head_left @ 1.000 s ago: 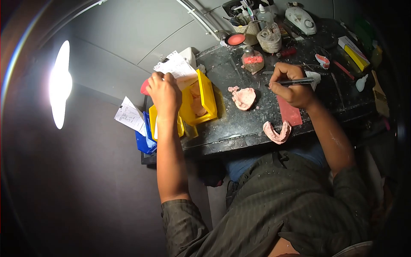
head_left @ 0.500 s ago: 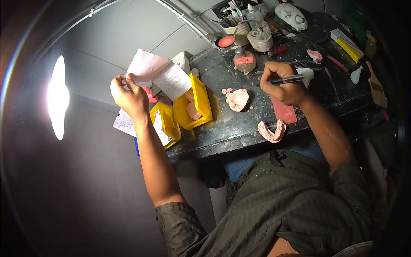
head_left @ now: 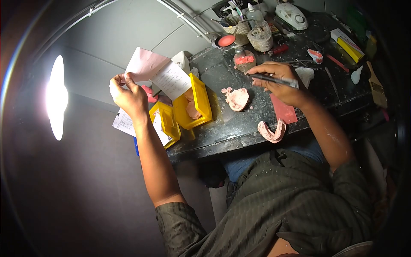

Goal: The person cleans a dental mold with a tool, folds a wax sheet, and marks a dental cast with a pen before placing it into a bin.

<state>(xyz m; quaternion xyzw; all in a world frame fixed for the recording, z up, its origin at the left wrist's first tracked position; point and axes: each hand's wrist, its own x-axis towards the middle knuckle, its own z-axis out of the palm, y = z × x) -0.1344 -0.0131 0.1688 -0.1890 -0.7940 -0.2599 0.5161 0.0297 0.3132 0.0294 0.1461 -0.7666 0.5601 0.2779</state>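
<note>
My left hand (head_left: 129, 95) pinches the edge of a folded paper slip (head_left: 147, 65), whose lower leaf carries handwriting. Below that paper stands a yellow plastic box (head_left: 201, 100) with a pink piece (head_left: 193, 110) inside. Over the right of the bench, my right hand (head_left: 282, 83) grips a dark pen (head_left: 274, 79) between thumb and fingers, its tip pointing left. A pink sheet of wax (head_left: 284, 112) lies partly under that hand. Between the hands rests a pink dental cast (head_left: 237, 100); a horseshoe-shaped cast (head_left: 272, 131) sits at the bench's front edge.
A second yellow box (head_left: 165, 124) with papers stands at the left front. Toward the back are a glass burner jar (head_left: 244, 59), a round red-filled dish (head_left: 225, 40), a plaster-smeared pot (head_left: 260, 37) and a white machine (head_left: 291, 17). A yellow-and-white carton (head_left: 346, 46) lies at right.
My right hand has turned and its fingers have stretched out to the left, shifting the pen with them. The left hand and the paper have barely moved.
</note>
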